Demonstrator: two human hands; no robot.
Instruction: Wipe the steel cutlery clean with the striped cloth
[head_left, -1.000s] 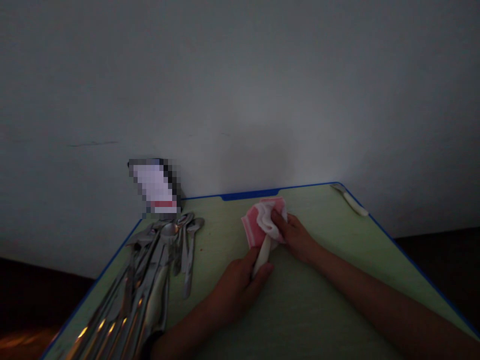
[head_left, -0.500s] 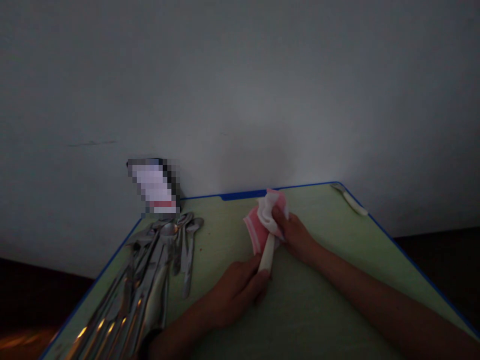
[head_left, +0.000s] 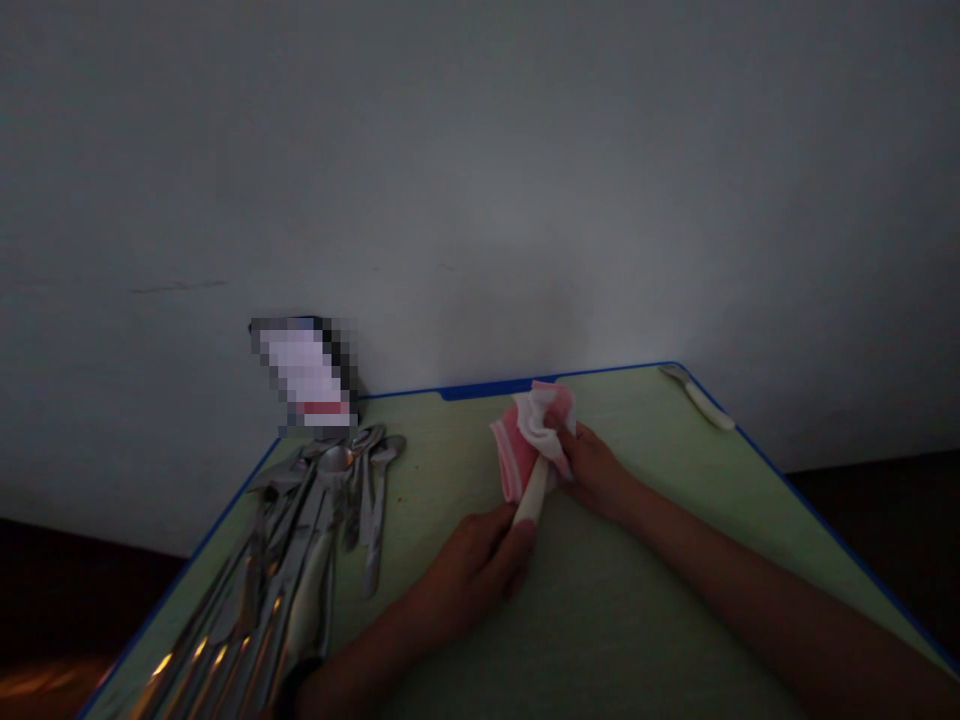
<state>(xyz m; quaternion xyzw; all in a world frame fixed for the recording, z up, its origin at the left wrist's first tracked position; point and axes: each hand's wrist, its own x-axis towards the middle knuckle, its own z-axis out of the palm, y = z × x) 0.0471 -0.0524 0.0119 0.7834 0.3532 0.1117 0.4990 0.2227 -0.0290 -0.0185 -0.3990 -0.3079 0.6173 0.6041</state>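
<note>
Over the middle of the table, my left hand is closed round the pale handle of a utensil. The utensil's far end is wrapped in a pink and white cloth, so its kind is hidden. My right hand is closed on the cloth, pinching it around that covered end with the thumb on top. Left of my left forearm lies a pile of metal cutlery, with spoons and several long handles showing.
A fork with a white handle lies at the table's far right corner. A phone with a blurred screen leans on the wall at the back left. The green table has a blue edge and stands against a grey wall.
My left hand and the handle have shifted slightly up and to the left. The cloth's folds have changed a little under my right hand. Both grips stay the same.
</note>
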